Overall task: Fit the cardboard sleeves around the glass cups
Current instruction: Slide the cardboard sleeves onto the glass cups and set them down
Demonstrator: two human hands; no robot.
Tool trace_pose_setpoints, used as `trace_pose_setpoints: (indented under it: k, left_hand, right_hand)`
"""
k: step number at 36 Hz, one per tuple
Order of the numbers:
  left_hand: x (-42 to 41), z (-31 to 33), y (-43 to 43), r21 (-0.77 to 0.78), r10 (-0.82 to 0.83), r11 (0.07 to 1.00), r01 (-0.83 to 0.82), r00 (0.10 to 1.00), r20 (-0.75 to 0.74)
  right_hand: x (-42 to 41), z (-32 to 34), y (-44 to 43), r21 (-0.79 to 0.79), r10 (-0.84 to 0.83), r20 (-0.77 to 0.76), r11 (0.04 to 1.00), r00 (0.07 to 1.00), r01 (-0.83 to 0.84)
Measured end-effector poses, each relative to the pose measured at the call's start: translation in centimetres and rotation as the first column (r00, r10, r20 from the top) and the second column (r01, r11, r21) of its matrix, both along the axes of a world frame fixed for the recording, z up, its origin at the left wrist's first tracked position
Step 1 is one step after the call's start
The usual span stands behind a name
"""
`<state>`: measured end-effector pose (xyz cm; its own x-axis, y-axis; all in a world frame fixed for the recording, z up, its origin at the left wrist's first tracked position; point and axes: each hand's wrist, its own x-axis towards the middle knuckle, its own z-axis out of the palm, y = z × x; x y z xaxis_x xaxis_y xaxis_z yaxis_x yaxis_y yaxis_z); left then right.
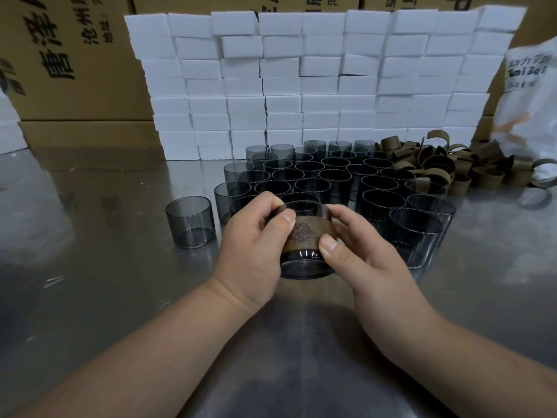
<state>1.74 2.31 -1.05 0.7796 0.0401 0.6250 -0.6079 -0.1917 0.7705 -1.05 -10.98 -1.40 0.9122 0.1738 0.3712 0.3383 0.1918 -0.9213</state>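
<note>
Sleeve (306, 233) sits round the cup (304, 267), which you hold over the table (90, 267) just in front of the bare cups (331, 179). Your left hand (253, 245) and right hand (358, 254) both grip the cup, thumbs pressed on the cardboard. Push with both thumbs evenly so the band slides level rather than cocked. Brace the glass with your back fingers. Clear glass shows below the band, so it probably needs little more travel.
</note>
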Motion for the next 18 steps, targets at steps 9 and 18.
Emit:
trace_pose_setpoints:
  k: [9,18]
  left_hand:
    - [0.06,-0.17,-0.12,0.018,-0.006,1.0,0.005,1.0,0.027]
    - [-0.45,-0.57,-0.51,0.092,-0.206,0.973,0.212,0.976,-0.071]
  right_hand:
    - [0.19,-0.15,0.09,0.002,-0.029,0.019,1.0,0.999,0.029]
    - [0.79,-0.39,-0.13,-0.161,-0.148,0.088,0.974,0.985,0.161]
